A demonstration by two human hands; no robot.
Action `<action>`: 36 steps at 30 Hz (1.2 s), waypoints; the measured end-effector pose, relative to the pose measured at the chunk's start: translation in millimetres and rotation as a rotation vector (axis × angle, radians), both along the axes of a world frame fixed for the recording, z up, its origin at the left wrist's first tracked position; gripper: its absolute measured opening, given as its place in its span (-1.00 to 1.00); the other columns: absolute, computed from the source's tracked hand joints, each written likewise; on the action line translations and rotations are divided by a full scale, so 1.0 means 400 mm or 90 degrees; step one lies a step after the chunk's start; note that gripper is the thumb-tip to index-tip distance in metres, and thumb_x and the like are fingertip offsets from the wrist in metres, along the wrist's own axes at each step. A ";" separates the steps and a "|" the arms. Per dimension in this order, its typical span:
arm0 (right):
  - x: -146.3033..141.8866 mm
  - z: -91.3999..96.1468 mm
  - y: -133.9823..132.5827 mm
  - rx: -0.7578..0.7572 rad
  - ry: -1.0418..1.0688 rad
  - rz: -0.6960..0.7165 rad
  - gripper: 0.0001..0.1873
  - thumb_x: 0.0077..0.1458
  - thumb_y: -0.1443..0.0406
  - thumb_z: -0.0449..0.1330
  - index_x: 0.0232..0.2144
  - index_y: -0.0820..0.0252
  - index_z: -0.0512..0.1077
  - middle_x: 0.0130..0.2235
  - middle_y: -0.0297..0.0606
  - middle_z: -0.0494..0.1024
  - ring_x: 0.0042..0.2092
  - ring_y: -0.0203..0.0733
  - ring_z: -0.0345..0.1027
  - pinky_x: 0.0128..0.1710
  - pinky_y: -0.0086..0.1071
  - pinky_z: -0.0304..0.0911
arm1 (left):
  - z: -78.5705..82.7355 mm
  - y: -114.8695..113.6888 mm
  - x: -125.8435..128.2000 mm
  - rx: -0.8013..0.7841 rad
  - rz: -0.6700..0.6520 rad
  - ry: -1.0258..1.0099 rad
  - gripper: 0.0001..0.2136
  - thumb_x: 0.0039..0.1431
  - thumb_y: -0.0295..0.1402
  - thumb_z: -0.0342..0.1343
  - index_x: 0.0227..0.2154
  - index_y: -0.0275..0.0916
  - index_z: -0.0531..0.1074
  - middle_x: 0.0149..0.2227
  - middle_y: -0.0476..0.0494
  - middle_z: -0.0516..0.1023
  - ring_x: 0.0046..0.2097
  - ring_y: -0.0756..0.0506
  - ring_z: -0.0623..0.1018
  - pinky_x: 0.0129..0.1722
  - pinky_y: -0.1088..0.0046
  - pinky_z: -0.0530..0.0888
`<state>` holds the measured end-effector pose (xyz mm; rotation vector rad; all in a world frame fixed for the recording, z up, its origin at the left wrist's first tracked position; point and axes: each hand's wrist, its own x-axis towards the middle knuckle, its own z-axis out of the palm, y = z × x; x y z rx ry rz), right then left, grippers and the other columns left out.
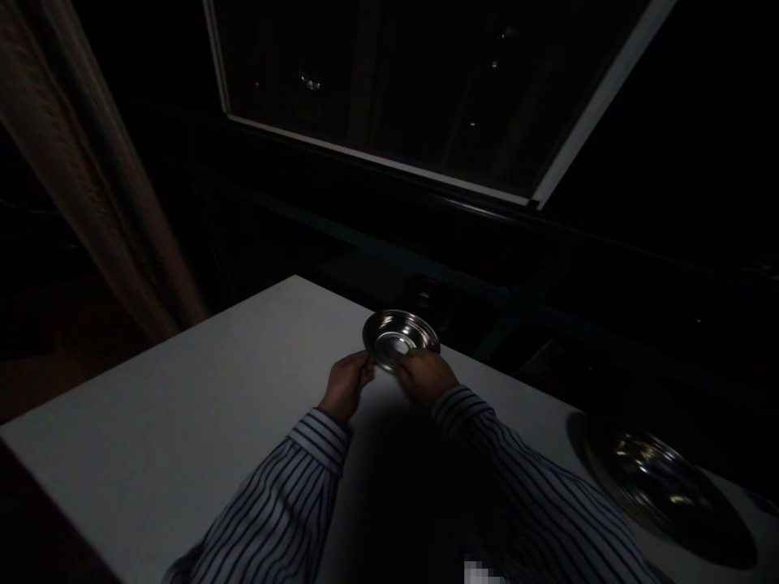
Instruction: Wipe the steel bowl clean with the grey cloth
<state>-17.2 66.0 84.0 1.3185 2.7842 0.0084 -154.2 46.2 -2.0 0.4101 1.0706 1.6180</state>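
A small shiny metal bowl (393, 324) is tilted toward me near the far edge of the white table (231, 389). My left hand (348, 381) is closed on its near left rim. At the near right, my right hand (427, 375) grips the same bowl, with fingers reaching over the rim to the inside. The fingertips are partly lost in the dark. Whether the bowl's underside touches the table I cannot tell.
On the right of the table lies a large round shiny metal dish (660, 478). A curtain (103, 162) hangs at the left. Beyond the table is a dark window with a white frame (389, 162). The room is very dim.
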 end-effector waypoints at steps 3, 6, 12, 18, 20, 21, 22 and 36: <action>-0.017 0.004 0.005 -0.005 0.004 0.017 -0.67 0.16 0.27 -0.07 -0.16 0.21 0.43 -0.09 -0.12 0.46 -0.06 -0.12 0.30 -0.11 -0.33 0.13 | 0.002 -0.005 0.008 0.012 -0.013 -0.015 -0.87 -0.17 -0.37 0.20 -0.52 -0.32 0.45 -0.51 -0.06 0.46 -0.52 0.09 0.37 -0.47 0.57 0.35; -0.021 0.011 0.004 -0.007 0.006 0.026 -0.67 0.17 0.27 -0.08 -0.15 0.21 0.42 -0.09 -0.14 0.46 -0.05 -0.12 0.29 -0.09 -0.30 0.11 | 0.006 -0.008 0.014 0.022 -0.025 -0.025 -0.83 -0.19 -0.35 0.24 -0.51 -0.33 0.46 -0.50 -0.06 0.46 -0.54 0.11 0.34 -0.50 0.59 0.32; -0.020 0.021 0.005 -0.010 -0.004 0.036 -0.68 0.17 0.29 -0.08 -0.17 0.23 0.42 -0.09 -0.13 0.47 -0.05 -0.12 0.29 -0.09 -0.28 0.09 | 0.008 -0.009 0.016 0.035 -0.032 -0.041 -0.79 -0.24 -0.33 0.27 -0.50 -0.36 0.47 -0.51 -0.05 0.45 -0.56 0.13 0.32 -0.52 0.60 0.29; -0.019 0.020 0.005 -0.003 -0.009 0.032 -0.67 0.19 0.28 -0.10 -0.19 0.24 0.43 -0.11 -0.12 0.48 -0.07 -0.12 0.31 -0.06 -0.27 0.06 | 0.008 -0.008 0.018 0.039 -0.037 -0.054 -0.79 -0.26 -0.33 0.29 -0.53 -0.35 0.48 -0.53 -0.05 0.46 -0.57 0.13 0.31 -0.54 0.59 0.28; -0.019 0.019 0.004 0.002 -0.006 0.031 -0.66 0.19 0.28 -0.11 -0.18 0.24 0.43 -0.11 -0.13 0.48 -0.06 -0.11 0.30 -0.04 -0.25 0.05 | 0.007 -0.008 0.018 0.041 -0.036 -0.063 -0.78 -0.27 -0.32 0.30 -0.53 -0.36 0.48 -0.52 -0.07 0.47 -0.56 0.13 0.31 -0.54 0.60 0.28; -0.018 0.018 0.003 0.004 -0.005 0.031 -0.66 0.19 0.28 -0.11 -0.18 0.23 0.43 -0.11 -0.14 0.48 -0.06 -0.11 0.30 -0.04 -0.25 0.04 | 0.006 -0.008 0.017 0.043 -0.036 -0.068 -0.77 -0.27 -0.32 0.30 -0.52 -0.36 0.48 -0.52 -0.07 0.47 -0.56 0.13 0.32 -0.54 0.60 0.28; -0.018 0.017 0.003 0.007 -0.004 0.031 -0.65 0.19 0.28 -0.12 -0.19 0.23 0.43 -0.12 -0.14 0.48 -0.06 -0.10 0.30 -0.04 -0.25 0.04 | 0.006 -0.009 0.017 0.044 -0.036 -0.073 -0.77 -0.28 -0.32 0.31 -0.52 -0.36 0.48 -0.51 -0.08 0.47 -0.55 0.13 0.32 -0.54 0.60 0.28; -0.018 0.013 0.007 0.021 -0.004 0.042 -0.66 0.19 0.29 -0.11 -0.20 0.24 0.43 -0.11 -0.14 0.49 -0.06 -0.10 0.31 -0.06 -0.27 0.06 | 0.001 -0.005 0.013 0.063 -0.047 -0.112 -0.81 -0.28 -0.38 0.30 -0.54 -0.37 0.49 -0.52 -0.06 0.46 -0.55 0.14 0.33 -0.55 0.63 0.26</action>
